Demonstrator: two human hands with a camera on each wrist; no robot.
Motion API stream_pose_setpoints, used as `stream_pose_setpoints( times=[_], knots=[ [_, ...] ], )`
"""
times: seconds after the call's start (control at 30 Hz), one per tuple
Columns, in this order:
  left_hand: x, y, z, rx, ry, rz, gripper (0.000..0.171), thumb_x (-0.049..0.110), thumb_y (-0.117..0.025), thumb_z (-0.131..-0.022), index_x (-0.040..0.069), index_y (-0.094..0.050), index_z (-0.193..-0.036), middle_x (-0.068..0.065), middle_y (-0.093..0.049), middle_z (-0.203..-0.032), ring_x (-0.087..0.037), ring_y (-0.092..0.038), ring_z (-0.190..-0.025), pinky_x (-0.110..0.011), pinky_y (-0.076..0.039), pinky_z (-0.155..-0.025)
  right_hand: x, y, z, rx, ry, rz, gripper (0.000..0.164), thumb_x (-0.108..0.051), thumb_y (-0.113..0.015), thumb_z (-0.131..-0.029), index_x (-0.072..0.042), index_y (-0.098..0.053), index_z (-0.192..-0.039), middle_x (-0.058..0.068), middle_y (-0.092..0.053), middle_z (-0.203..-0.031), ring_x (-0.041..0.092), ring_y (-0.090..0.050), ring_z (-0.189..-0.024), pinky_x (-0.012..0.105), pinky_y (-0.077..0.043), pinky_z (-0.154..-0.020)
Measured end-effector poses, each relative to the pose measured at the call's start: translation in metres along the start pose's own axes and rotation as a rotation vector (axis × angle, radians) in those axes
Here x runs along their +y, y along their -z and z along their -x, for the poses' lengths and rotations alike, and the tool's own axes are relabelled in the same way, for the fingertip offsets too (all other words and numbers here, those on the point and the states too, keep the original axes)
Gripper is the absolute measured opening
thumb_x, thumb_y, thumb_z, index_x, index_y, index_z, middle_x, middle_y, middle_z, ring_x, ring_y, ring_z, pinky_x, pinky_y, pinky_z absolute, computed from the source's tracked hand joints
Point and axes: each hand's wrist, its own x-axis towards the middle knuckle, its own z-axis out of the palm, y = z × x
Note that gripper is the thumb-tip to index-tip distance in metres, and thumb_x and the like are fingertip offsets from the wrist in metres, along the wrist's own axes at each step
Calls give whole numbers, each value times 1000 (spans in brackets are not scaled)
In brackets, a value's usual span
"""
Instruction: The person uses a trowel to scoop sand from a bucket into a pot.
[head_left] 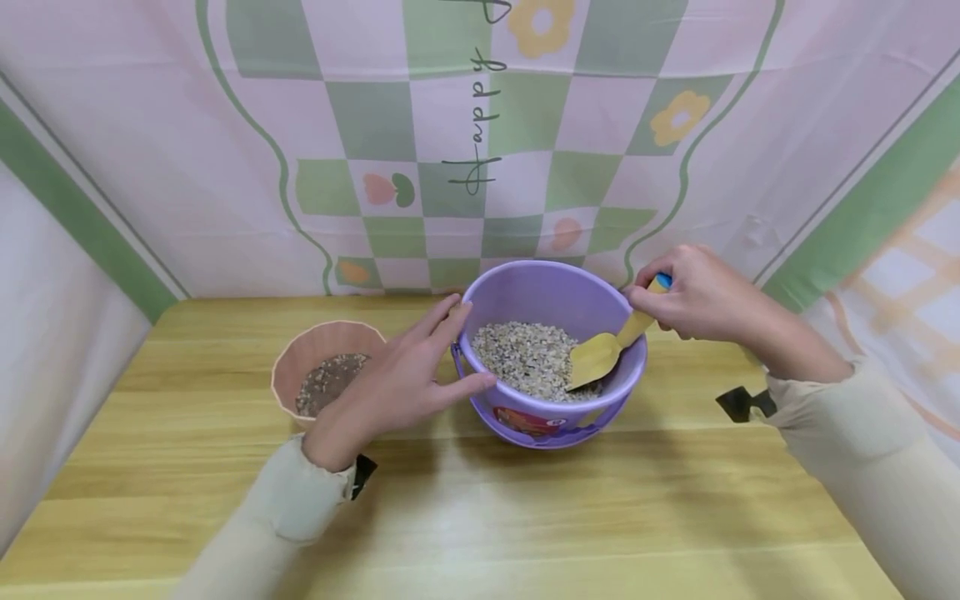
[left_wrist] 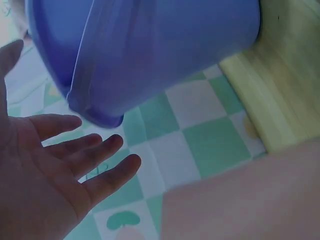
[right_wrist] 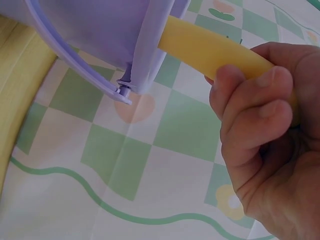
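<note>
A purple bucket [head_left: 525,287] stands mid-table, part filled with pale gravel [head_left: 525,354]. My right hand [head_left: 693,296] grips the handle of a yellow scoop [head_left: 600,354], whose blade lies in the gravel at the bucket's right side. In the right wrist view the scoop handle [right_wrist: 215,47] passes over the bucket rim [right_wrist: 150,45] into my curled fingers [right_wrist: 250,112]. My left hand [head_left: 405,379] rests with straight fingers against the bucket's left wall; in the left wrist view its fingers [left_wrist: 95,152] are spread beside the bucket [left_wrist: 150,50].
A small pink scalloped bowl [head_left: 315,350] with darker gravel sits left of the bucket, partly behind my left hand. The wooden table [head_left: 525,508] is backed by a pink and green checked cloth [head_left: 480,150] that also hangs along both sides.
</note>
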Motion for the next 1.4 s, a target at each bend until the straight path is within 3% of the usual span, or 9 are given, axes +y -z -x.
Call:
stream_pose_setpoints(
  times=[0.27,0.5,0.93,1.23,1.4],
  knots=[
    [9,-14,-13,-37,35,-1,127,94,-48,-68,13,-14,-160,3,9,-165,-31,-29,-145,-44,-43,-107,-1,-1,2,2,-30,-18,25,-20,-56,-97,-3,-75,-91,3,-58,-52,19,-52,-39,32,-45,-38],
    [10,-21,-23,-22,41,-6,139,95,-54,-62,10,-4,-160,2,19,-163,-31,-25,-147,-47,-39,-110,-3,-3,2,20,-67,-41,23,-20,-59,-96,-5,-75,-88,6,-59,-52,22,-51,-38,33,-45,-37],
    [9,-23,-25,-2,40,-2,143,93,-59,-60,12,5,-160,-4,16,-165,-33,-25,-147,-46,-35,-112,2,-8,1,12,-105,-147,23,-14,-57,-95,-2,-76,-96,9,-61,-53,20,-48,-36,33,-44,-36],
    [7,-25,-25,13,45,37,142,93,-59,-59,24,17,-157,-4,13,-166,-33,-23,-147,-48,-35,-112,-1,-12,0,25,-100,-145,24,-14,-56,-94,-2,-76,-97,9,-61,-54,22,-50,-36,34,-45,-36],
    [7,-27,-24,9,39,37,142,93,-59,-60,22,17,-157,-5,13,-165,-33,-21,-148,-48,-33,-113,-2,-14,-1,29,-91,-142,23,-13,-55,-93,-2,-76,-94,8,-60,-53,23,-50,-36,34,-45,-36]
  ],
)
